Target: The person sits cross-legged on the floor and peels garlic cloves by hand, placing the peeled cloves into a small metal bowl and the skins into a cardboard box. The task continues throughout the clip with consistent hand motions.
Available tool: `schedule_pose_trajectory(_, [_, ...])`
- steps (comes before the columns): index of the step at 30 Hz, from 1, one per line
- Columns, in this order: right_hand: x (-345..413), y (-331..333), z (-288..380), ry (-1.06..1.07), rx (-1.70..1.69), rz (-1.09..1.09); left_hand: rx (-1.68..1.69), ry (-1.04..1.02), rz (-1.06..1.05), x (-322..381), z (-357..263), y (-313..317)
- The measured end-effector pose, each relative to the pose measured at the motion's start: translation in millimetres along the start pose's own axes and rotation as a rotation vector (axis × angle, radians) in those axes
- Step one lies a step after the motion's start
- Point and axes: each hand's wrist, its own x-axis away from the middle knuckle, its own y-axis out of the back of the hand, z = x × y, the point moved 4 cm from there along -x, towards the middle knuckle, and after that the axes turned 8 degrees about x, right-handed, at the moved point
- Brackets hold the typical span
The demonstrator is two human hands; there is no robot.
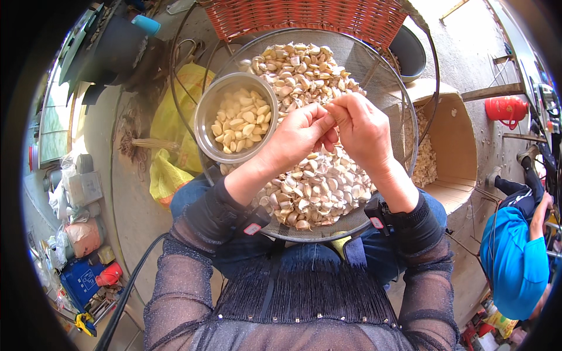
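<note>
My left hand (303, 131) and my right hand (364, 127) meet above a mesh-bottomed round sieve (386, 83). Their thumbs and fingertips pinch together at one spot, on what appears to be a garlic clove almost wholly hidden by the fingers. Beneath them, unpeeled garlic cloves (320, 188) lie heaped on the mesh, in a near pile and a far pile (298, 66). At the sieve's left side stands a steel bowl (201, 127), partly filled with peeled garlic cloves (241, 120). My left forearm passes close to the bowl's right rim.
A cardboard box (454, 145) with garlic skins (423, 153) stands right of the sieve. Left lies a yellow sack (175, 118). A red woven chair back (307, 19) is beyond the sieve, near a dark bucket (410, 52). A person in a blue shirt (513, 259) is far right.
</note>
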Motion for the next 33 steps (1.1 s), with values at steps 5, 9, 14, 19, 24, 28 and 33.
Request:
schedule_pose_trajectory(5, [3.3,-6.0,-15.7,-0.322,-0.371,0.076,-0.043,-0.011,0.009,1.0,-6.7,-2.2])
schedule_pose_trajectory(9, [4.0,-8.7,-22.3,-0.467,-0.574,0.152,-0.020,-0.035,0.030,2.1,-11.3,-3.2])
schedule_pose_trajectory(14, [6.7,-12.6,-25.2,-0.610,-0.848,0.193,-0.013,-0.066,0.036,3.0,-14.8,-0.7])
schedule_pose_trajectory(19, [11.2,-18.1,-31.0,-0.717,-0.945,0.245,0.041,-0.042,0.026,2.9,-15.0,1.1])
schedule_pose_trajectory(24, [13.0,-20.2,-34.5,-0.807,-1.047,0.247,0.110,0.007,0.007,3.1,-13.8,2.3])
schedule_pose_trajectory(28, [12.9,-17.1,-36.3,-0.846,-1.063,0.227,0.189,0.044,0.014,3.2,-14.3,3.6])
schedule_pose_trajectory(33, [12.6,-15.7,-38.1,-0.845,-1.127,0.294,0.387,0.215,0.038,4.6,-9.6,4.7])
